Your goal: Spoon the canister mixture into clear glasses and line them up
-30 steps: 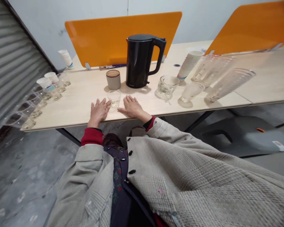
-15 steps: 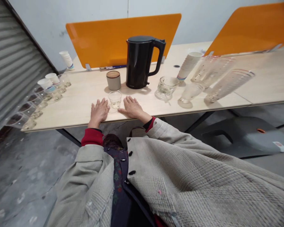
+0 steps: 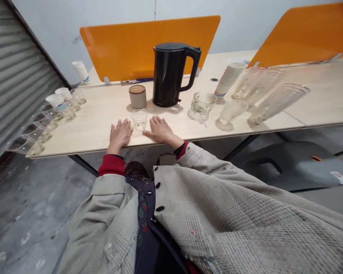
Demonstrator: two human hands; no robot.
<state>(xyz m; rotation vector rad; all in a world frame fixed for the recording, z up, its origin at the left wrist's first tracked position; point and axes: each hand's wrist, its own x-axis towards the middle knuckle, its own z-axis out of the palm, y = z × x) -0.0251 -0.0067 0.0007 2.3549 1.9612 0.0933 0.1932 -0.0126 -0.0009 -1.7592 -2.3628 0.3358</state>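
My left hand lies flat on the tabletop, palm down, and holds nothing. To its right a small clear plastic cup stands upright with a little something at its bottom. On the other side of that cup my right hand rests flat, fingers stretched out, thumb towards the cup's base. A grey canister with a wooden lid stands just behind the cup. Behind my right hand is a black electric kettle, its handle to the right.
Several clear cups and two white paper cups line the left end of the table. A glass pitcher, a stack of paper cups and stacks of clear cups stand right. Orange dividers rise behind; a grey stool is below.
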